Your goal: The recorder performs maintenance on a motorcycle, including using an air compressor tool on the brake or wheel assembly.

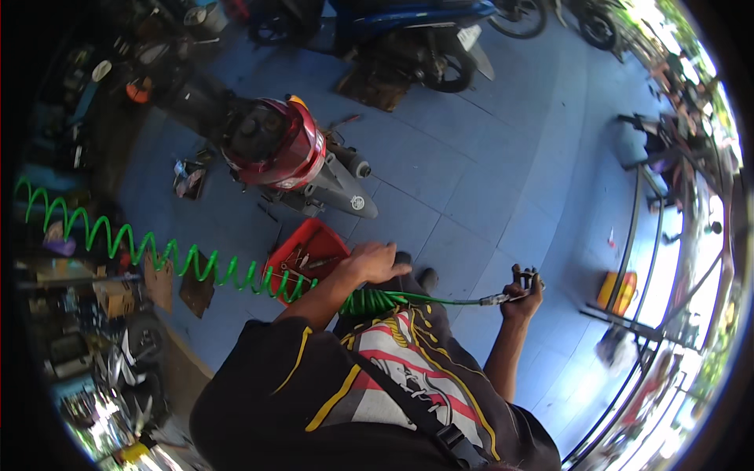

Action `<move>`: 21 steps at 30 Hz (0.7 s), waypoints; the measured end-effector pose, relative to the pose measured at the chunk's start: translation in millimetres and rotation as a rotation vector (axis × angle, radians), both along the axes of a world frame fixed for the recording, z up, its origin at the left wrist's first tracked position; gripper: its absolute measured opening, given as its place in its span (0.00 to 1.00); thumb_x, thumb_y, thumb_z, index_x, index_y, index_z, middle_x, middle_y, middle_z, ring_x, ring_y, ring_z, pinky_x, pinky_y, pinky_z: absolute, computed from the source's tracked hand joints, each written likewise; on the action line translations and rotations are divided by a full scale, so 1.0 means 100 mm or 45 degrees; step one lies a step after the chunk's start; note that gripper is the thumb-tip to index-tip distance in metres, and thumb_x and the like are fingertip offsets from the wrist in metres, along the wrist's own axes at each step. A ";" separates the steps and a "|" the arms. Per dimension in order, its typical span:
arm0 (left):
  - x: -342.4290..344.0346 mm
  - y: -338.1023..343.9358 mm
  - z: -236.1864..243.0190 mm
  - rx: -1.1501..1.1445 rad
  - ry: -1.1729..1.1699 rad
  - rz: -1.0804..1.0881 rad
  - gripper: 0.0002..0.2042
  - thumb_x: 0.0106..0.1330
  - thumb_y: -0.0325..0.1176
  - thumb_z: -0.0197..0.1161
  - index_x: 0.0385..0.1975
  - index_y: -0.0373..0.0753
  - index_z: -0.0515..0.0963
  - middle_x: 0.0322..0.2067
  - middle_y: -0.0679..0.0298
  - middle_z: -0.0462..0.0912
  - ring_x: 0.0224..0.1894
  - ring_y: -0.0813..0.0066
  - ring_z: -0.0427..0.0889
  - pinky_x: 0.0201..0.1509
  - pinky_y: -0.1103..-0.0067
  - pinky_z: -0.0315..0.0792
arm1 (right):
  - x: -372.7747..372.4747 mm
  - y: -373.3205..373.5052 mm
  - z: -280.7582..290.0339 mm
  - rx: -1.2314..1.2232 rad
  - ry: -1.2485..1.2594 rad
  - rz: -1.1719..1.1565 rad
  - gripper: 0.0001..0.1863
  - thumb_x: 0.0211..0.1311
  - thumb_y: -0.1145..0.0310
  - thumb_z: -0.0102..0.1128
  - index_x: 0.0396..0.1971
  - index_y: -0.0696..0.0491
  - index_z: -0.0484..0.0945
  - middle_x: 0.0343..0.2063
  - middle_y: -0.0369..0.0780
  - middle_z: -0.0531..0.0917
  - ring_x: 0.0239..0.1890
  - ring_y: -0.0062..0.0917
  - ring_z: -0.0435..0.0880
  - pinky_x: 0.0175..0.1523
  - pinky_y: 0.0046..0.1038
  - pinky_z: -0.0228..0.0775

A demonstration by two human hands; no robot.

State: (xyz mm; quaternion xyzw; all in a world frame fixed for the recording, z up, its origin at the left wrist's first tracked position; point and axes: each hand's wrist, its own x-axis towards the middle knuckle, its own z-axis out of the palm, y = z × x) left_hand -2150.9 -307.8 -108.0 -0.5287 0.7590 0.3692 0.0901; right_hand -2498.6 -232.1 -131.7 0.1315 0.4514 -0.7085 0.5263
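Clamped in the right hand [528, 293]: metal fitting [495, 299], long axis sideways, well to the right of the left hand [377, 263]. From its left end, green hose [441, 300] running leftward to coils [369, 304] just bodyward of the left hand. Red tray [294, 238] just left of that hand, red motorbike [275, 149] beyond. Left hand's fingers: apart or together, cannot tell.

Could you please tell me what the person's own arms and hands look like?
The left hand and right hand are ungloved, and both forearms are bare below dark sleeves. Yellow trim runs along the left sleeve.
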 end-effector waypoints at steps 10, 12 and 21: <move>-0.54 -1.64 -0.21 0.562 0.163 0.225 0.37 0.57 0.70 0.51 0.47 0.38 0.73 0.41 0.44 0.81 0.48 0.46 0.78 0.52 0.60 0.70 | -0.45 -3.84 -1.15 0.103 0.242 0.641 0.04 0.58 0.80 0.53 0.32 0.57 0.70 0.22 0.39 0.76 0.23 0.25 0.76 0.30 0.25 0.75; -0.55 -2.14 -0.28 0.440 0.137 0.322 0.36 0.56 0.69 0.53 0.46 0.37 0.72 0.39 0.43 0.81 0.46 0.46 0.79 0.51 0.60 0.71 | -0.18 -4.42 -1.64 0.347 0.281 0.805 0.10 0.55 0.80 0.57 0.38 0.58 0.71 0.26 0.42 0.78 0.28 0.28 0.79 0.29 0.27 0.73; -0.33 -3.56 -0.65 0.432 -0.050 0.697 0.37 0.53 0.59 0.64 0.51 0.31 0.67 0.39 0.46 0.82 0.43 0.48 0.82 0.46 0.63 0.75 | 1.34 -6.12 -3.24 0.631 0.259 1.477 0.06 0.63 0.72 0.51 0.38 0.55 0.73 0.28 0.41 0.79 0.21 0.24 0.76 0.23 0.25 0.70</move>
